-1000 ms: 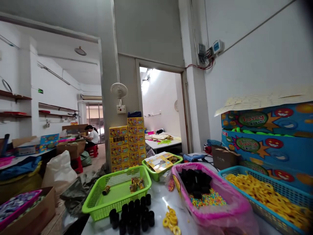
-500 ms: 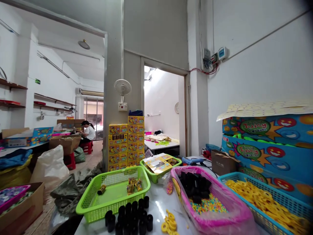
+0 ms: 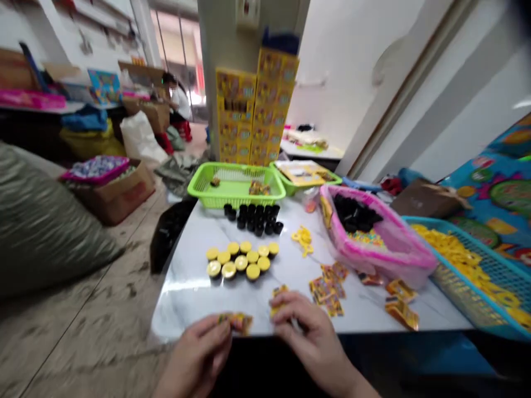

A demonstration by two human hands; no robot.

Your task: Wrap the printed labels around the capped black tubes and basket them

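Note:
At the table's near edge my left hand (image 3: pixel 205 345) is closed, pinching a small orange-yellow printed wrapper (image 3: pixel 241 322) between thumb and fingers. To its right, the curled fingers of my right hand (image 3: pixel 309 331) grip another such wrapper (image 3: pixel 279 291), partly hidden by the fingers. More printed wrappers (image 3: pixel 327 290) lie in a loose pile just beyond my right hand. Ahead of my hands stand several black cups with yellow tops (image 3: pixel 240 263). Behind these is a group of plain black cups (image 3: pixel 251 216). Yellow rings (image 3: pixel 302 240) lie in a small heap to their right.
A green basket (image 3: pixel 199 190) with a few wrapped pieces stands at the back. At right are a pink basket (image 3: pixel 398 226) of black cups and coloured beads, and a blue basket (image 3: pixel 450 284) of yellow rings. Yellow boxes (image 3: pixel 269 110) are stacked behind. A person (image 3: pixel 180 102) sits far left.
The view has tilted down and turned, bringing the near table into sight. Both my hands, the wrappers and the yellow-topped cups now show; none of these were in the earlier picture.

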